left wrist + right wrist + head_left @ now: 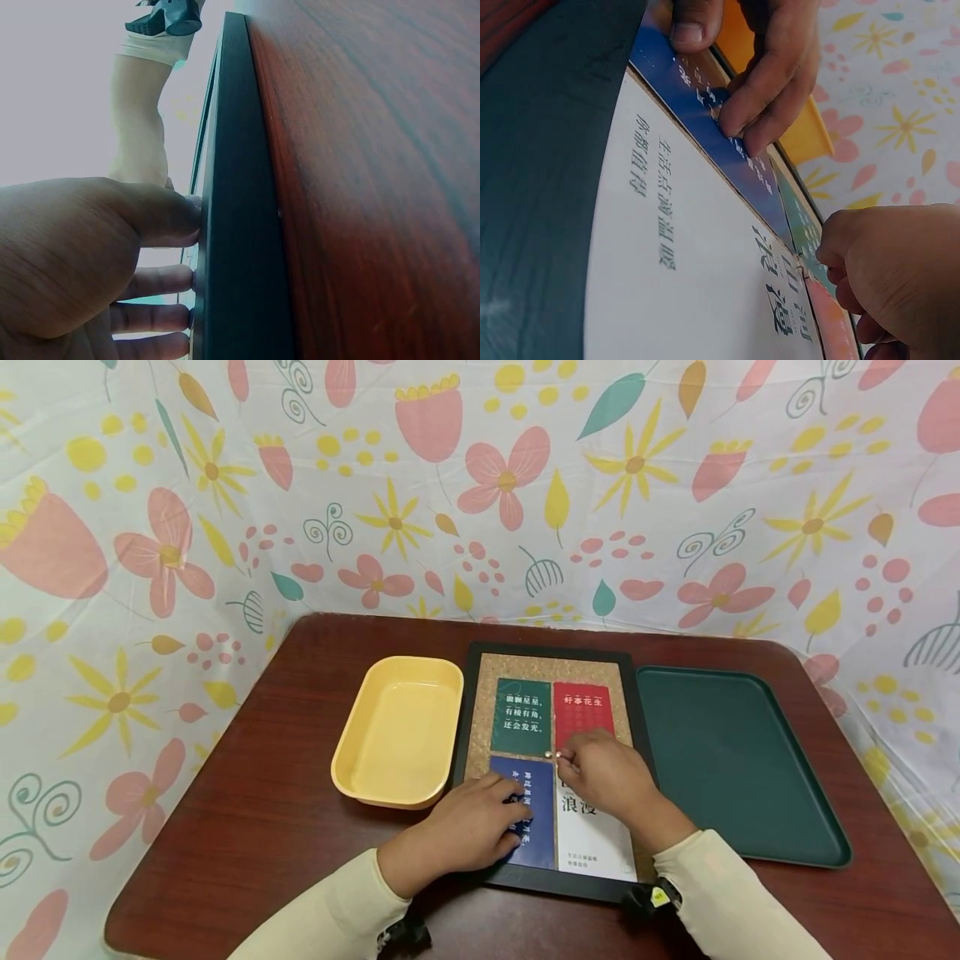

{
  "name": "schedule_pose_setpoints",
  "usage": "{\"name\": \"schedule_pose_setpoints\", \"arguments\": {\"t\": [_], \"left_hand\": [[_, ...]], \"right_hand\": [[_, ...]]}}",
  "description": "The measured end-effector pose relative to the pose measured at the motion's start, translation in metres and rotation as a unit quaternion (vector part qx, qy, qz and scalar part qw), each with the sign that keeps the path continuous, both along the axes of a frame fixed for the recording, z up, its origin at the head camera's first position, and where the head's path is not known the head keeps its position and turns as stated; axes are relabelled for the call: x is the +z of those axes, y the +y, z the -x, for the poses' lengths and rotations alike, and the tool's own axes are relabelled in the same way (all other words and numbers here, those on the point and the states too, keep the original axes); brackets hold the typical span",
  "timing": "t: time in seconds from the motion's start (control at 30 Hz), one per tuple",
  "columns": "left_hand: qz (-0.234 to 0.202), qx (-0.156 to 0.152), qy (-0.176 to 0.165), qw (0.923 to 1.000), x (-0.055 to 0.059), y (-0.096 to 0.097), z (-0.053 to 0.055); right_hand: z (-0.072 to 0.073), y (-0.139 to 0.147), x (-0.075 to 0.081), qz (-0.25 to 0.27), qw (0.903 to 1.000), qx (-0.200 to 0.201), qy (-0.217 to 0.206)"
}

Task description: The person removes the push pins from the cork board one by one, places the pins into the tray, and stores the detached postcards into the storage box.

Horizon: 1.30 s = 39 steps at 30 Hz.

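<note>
A black-framed cork board [480, 693] bears four cards. The green card [521, 718] is at the upper left, the red card [581, 706] at the upper right, the blue card [536, 843] at the lower left and the white card [596, 843] at the lower right. Small shiny pushpins [549, 754] sit where the cards' corners meet. My right hand [611, 777] pinches there with thumb and index finger, on a pushpin mostly hidden by the fingertips. My left hand [476, 822] rests spread fingertips on the blue card; its thumb [172, 217] lies near the frame's lower edge.
A yellow tray [397, 727] stands left of the board. To the right lies a dark green tray [738, 760], close beside the frame. The brown wooden table [247, 777] backs onto a flower-print cloth [450, 485].
</note>
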State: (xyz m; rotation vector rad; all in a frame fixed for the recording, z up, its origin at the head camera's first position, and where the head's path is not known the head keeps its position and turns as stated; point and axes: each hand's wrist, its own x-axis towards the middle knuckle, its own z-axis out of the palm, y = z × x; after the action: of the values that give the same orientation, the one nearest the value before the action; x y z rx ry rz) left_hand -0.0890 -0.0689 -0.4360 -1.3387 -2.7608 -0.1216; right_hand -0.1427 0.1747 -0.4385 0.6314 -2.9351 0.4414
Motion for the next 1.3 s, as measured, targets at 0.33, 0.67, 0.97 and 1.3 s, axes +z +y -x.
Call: {"name": "schedule_pose_setpoints", "arguments": {"t": [0.33,0.67,0.97,1.3], "left_hand": [[0.001,0.001,0.003,1.0000,0.001,0.000,0.000],[0.001,0.001,0.002,1.0000,0.002,0.001,0.000],[-0.001,0.001,0.003,1.0000,0.002,0.000,0.000],[-0.001,0.003,0.002,1.0000,0.001,0.000,0.000]], "right_hand": [[0.000,0.005,0.003,0.000,1.0000,-0.006,0.001],[-0.001,0.009,0.003,-0.003,0.9999,-0.012,-0.003],[-0.002,0.012,0.003,-0.001,0.9998,-0.018,-0.006],[-0.001,0.016,0.001,0.000,0.9997,-0.023,-0.008]]}}
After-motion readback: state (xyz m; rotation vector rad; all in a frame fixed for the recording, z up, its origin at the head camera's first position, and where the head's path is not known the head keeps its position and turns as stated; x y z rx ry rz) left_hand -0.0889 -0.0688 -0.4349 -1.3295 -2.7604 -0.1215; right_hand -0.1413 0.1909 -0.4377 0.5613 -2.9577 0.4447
